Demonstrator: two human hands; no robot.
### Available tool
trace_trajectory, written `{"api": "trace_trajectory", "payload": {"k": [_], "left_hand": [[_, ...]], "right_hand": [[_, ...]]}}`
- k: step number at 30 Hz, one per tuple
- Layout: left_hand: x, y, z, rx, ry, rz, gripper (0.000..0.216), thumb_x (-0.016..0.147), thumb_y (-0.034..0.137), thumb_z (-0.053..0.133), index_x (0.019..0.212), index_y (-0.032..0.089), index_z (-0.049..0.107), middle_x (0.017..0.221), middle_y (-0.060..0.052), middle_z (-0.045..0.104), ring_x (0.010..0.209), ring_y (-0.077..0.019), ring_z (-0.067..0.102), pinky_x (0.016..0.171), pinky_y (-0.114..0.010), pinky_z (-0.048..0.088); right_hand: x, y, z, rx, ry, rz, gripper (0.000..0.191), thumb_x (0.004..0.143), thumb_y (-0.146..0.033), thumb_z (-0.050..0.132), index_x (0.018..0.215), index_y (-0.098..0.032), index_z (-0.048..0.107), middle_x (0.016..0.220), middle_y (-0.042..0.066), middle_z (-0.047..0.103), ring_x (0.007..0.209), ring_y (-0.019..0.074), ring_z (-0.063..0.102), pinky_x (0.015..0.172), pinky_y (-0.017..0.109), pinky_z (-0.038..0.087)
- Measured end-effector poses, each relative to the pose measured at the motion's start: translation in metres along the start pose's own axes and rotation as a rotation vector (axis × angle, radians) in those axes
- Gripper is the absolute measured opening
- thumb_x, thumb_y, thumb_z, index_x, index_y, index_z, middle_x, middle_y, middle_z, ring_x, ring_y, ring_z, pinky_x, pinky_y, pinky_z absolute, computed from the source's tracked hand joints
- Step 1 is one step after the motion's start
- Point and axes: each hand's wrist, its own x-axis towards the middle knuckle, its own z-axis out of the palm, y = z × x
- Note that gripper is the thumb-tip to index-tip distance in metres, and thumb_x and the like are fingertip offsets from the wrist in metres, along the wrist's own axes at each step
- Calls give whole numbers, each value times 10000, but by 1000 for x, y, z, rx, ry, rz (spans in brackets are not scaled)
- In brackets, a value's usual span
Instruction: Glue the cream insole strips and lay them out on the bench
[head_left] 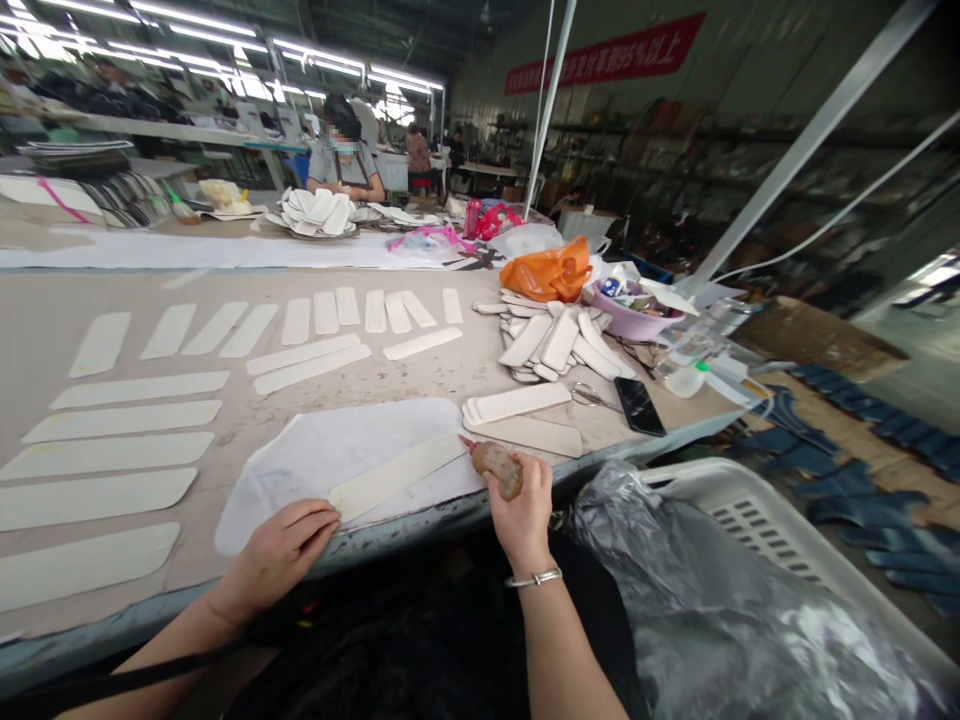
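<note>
A long pale strip (401, 474) lies on a white sheet (281, 470) at the table's front edge. My left hand (289, 548) pinches the strip's left end between thumb and fingers. Wrapped round a brown squeeze bottle with a red nozzle (498, 470) is my right hand (523, 505). The nozzle tip is close to the strip's right end; whether it touches I cannot tell. Just beyond the bottle, a few more pale strips (521, 402) are stacked. To the left, several long strips (124, 455) lie in a column, with shorter ones (250, 330) in a row behind.
A heap of strips (559, 340), scissors (592, 397) and a phone (639, 405) lie on the right. Behind them are an orange bag (547, 270) and a purple basin (634, 320). A white crate (720, 475) with grey plastic stands beside me. A co-worker (345, 160) sits across the table.
</note>
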Motion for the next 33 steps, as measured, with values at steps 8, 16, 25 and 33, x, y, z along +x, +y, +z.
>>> {"api": "trace_trajectory", "payload": {"k": [8, 16, 25, 33], "left_hand": [[0, 1, 1, 14, -9, -6, 146, 888, 241, 550, 933, 189, 679, 960, -52, 680, 895, -143, 640, 844, -251, 537], [1, 4, -3, 14, -52, -42, 151, 904, 232, 523, 953, 188, 660, 979, -52, 666, 912, -134, 627, 847, -244, 529], [6, 11, -5, 8, -102, -65, 177, 926, 216, 470, 938, 196, 645, 953, -45, 653, 887, -121, 619, 819, -229, 519], [50, -52, -42, 115, -161, -94, 257, 933, 278, 405, 933, 197, 649, 988, -66, 643, 909, -158, 616, 863, -285, 497]], "right_hand": [[-4, -8, -20, -59, -28, -45, 329, 776, -274, 666, 1075, -211, 544, 999, 68, 516, 964, 239, 537, 887, 419, 500], [-4, -13, -28, -76, -2, -75, 321, 780, -311, 673, 1058, -204, 554, 999, 71, 523, 939, 237, 545, 855, 409, 507], [-5, -4, -22, 72, -40, -23, 349, 769, -368, 693, 1051, -222, 550, 990, 58, 567, 913, 239, 571, 833, 414, 503], [-5, -6, -14, 167, 50, 38, 386, 758, -411, 710, 1053, -212, 563, 1008, 68, 576, 935, 252, 577, 833, 429, 498]]}}
